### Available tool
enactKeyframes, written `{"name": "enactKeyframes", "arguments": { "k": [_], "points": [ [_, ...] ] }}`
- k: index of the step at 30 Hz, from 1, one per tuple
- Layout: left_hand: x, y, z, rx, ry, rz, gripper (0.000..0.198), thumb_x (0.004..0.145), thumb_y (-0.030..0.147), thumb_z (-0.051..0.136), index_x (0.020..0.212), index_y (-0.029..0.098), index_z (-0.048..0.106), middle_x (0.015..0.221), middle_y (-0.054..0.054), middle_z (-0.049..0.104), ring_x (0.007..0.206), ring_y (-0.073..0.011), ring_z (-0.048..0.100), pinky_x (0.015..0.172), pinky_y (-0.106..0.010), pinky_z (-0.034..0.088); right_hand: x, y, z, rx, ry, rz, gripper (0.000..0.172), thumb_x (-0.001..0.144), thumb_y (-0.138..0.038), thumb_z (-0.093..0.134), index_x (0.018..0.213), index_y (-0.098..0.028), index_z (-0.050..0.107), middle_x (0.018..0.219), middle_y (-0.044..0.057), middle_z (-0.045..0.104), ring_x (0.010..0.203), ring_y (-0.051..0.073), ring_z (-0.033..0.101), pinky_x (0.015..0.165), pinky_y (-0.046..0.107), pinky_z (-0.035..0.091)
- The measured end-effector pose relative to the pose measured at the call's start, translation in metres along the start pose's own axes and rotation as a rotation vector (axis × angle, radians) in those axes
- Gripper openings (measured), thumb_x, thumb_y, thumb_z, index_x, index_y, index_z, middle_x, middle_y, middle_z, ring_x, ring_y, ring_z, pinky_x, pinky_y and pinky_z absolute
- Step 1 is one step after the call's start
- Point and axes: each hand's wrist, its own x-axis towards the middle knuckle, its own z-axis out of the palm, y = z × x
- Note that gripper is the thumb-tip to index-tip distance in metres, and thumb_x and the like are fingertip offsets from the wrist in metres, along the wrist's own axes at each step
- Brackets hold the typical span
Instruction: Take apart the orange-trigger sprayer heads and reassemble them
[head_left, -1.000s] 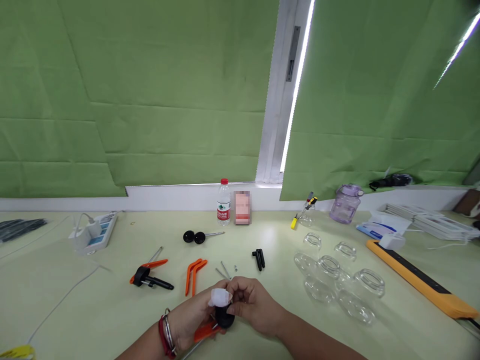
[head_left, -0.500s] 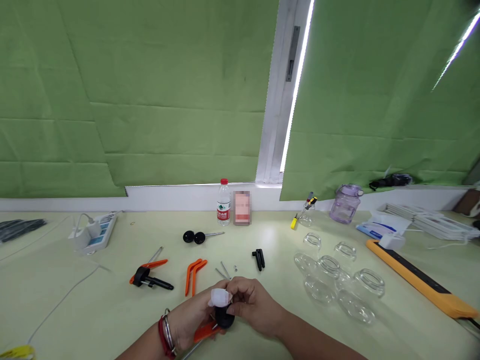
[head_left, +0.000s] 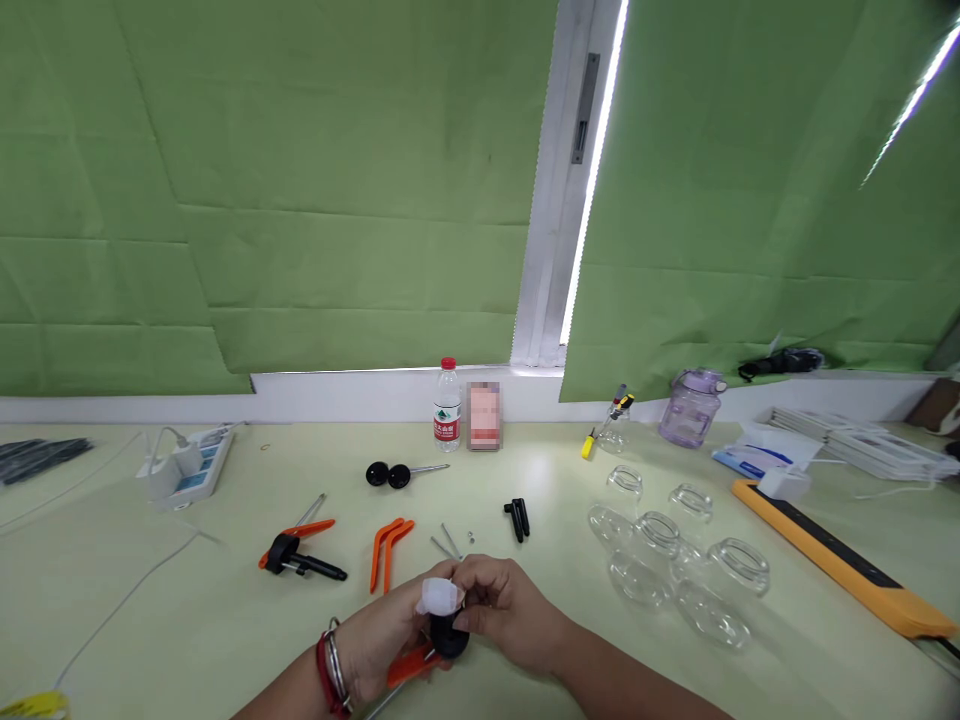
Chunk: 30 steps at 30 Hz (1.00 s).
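Observation:
My left hand [head_left: 390, 630], with a white wrap [head_left: 441, 596] on one finger and bracelets at the wrist, grips a round black cap [head_left: 448, 638]. An orange lever [head_left: 411, 664] and a thin metal rod [head_left: 386, 700] stick out below that cap. Thumb and fingers of my right hand [head_left: 499, 610] close on the cap's upper right side; the exact pinch point is partly hidden. Just beyond my hands lie thin metal rods [head_left: 448, 541], a tiny metal piece [head_left: 471, 538] and loose orange levers [head_left: 390, 548]. Small black plastic parts [head_left: 517, 520] rest farther right.
A similar black-and-orange assembly [head_left: 289, 552] lies at left, with black caps on a rod [head_left: 397, 476] behind. Clear bottles [head_left: 660, 555] cluster at right beside an orange-black bar [head_left: 832, 555]. A water bottle [head_left: 448, 408], purple jug [head_left: 691, 408] and power strip [head_left: 202, 465] stand farther back.

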Motion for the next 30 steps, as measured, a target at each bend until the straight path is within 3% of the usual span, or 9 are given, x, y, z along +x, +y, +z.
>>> {"name": "enactKeyframes", "arguments": {
  "k": [6,11,14,30],
  "points": [
    [-0.001,-0.001,-0.002,0.007,-0.009,-0.018,0.03,0.071,0.033,0.056,0.099,0.022,0.055,0.076,-0.001,0.053,0.067,-0.0142,0.051,0.057,-0.023,0.037,-0.001,0.011,-0.005,-0.044,0.066,0.06,0.023,0.063,-0.021,0.076,0.08,-0.017,0.06,0.078,-0.001,0.06,0.065,0.009,0.051,0.063,0.023,0.04],
    [-0.002,0.004,0.004,0.026,0.012,-0.031,0.025,0.07,0.032,0.055,0.092,0.02,0.053,0.075,-0.001,0.053,0.062,-0.013,0.05,0.051,-0.022,0.033,-0.001,0.008,-0.004,-0.058,0.039,0.039,0.02,0.064,-0.02,0.074,0.077,-0.017,0.06,0.086,0.001,0.061,0.074,0.012,0.054,0.067,0.025,0.041],
    [-0.003,0.007,0.006,0.065,0.03,-0.059,0.029,0.07,0.037,0.054,0.094,0.021,0.052,0.076,-0.002,0.054,0.058,-0.0131,0.051,0.047,-0.021,0.031,-0.001,0.01,-0.004,-0.02,0.062,0.052,0.023,0.063,-0.019,0.075,0.078,-0.017,0.058,0.081,-0.001,0.059,0.071,0.011,0.053,0.065,0.024,0.041],
    [-0.004,0.008,0.008,0.025,0.001,0.0,0.022,0.069,0.035,0.055,0.086,0.02,0.054,0.075,-0.002,0.053,0.065,-0.014,0.048,0.053,-0.022,0.037,0.0,0.014,-0.006,-0.013,0.043,0.058,0.025,0.063,-0.021,0.075,0.075,-0.017,0.053,0.081,0.0,0.058,0.071,0.011,0.051,0.066,0.024,0.04]
  ]
}}
